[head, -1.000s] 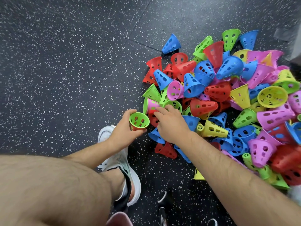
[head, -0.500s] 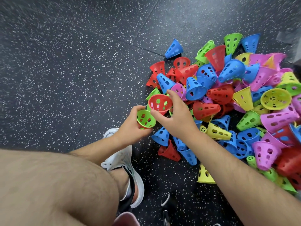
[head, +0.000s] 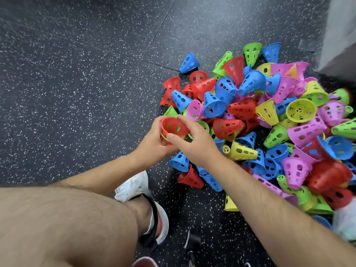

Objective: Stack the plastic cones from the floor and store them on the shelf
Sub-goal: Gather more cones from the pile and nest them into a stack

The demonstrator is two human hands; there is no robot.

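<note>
Here, both hands are closed together on one small stack, held above the floor [head: 77,83] at the near left edge of the heap. The left hand [head: 152,140] curls round a green cone [head: 163,136] from the side and below. The right hand [head: 194,146] pinches the rim of a red cone [head: 174,128] between thumb and fingers. The red cone sits mouth up inside the green one, whose rim shows just beneath it. To the right, a loose pile of cones [head: 269,122] in red, blue, green, yellow and pink lies on the dark speckled floor. One blue cone [head: 189,63] lies at the pile's far edge. A white shoe [head: 133,186] stands below the hands.
</note>
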